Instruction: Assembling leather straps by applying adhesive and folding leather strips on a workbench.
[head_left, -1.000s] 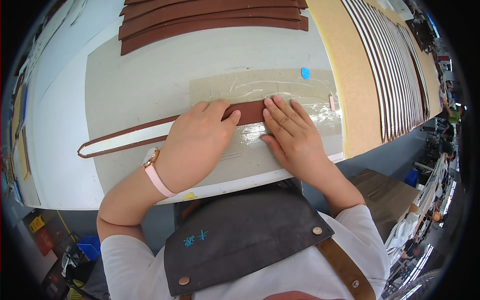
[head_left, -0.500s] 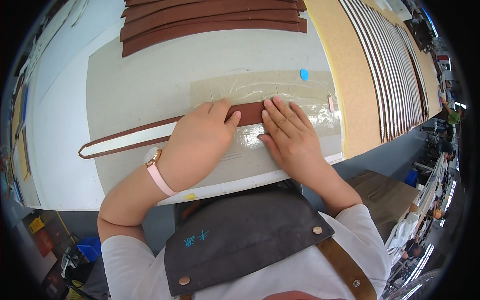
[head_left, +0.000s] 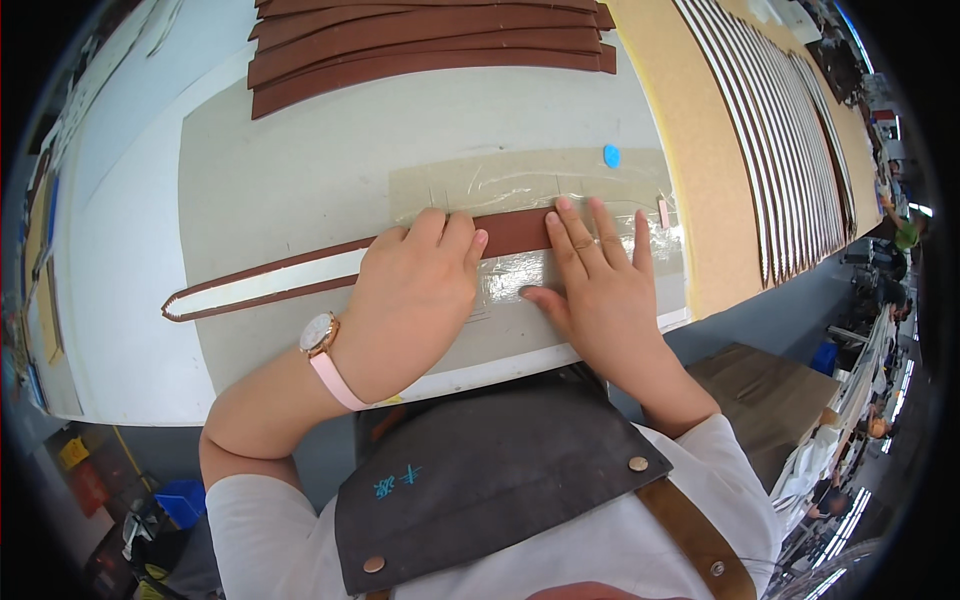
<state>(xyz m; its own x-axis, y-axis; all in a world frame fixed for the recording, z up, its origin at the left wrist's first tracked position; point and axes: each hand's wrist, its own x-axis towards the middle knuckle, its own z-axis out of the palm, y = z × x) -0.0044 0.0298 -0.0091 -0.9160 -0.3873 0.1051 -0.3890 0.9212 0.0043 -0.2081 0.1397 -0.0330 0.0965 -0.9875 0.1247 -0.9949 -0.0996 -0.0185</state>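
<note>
Both hands lie flat on a long brown leather strap [head_left: 515, 232] stretched across the grey mat [head_left: 300, 190] on the table [head_left: 110, 330]; the left hand [head_left: 415, 290] has its fingers together, pressing down, gripping nothing; the right hand [head_left: 600, 275] has fingers spread over the strap and the clear plastic sheet [head_left: 520, 180] (creased, shiny). I'd judge uneven pressure could let the strap skew on that slick sheet; more straps [head_left: 420, 40] lie stacked well beyond.

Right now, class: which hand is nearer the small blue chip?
Right. The right hand lies just below the blue chip; the left hand sits farther left.
</note>
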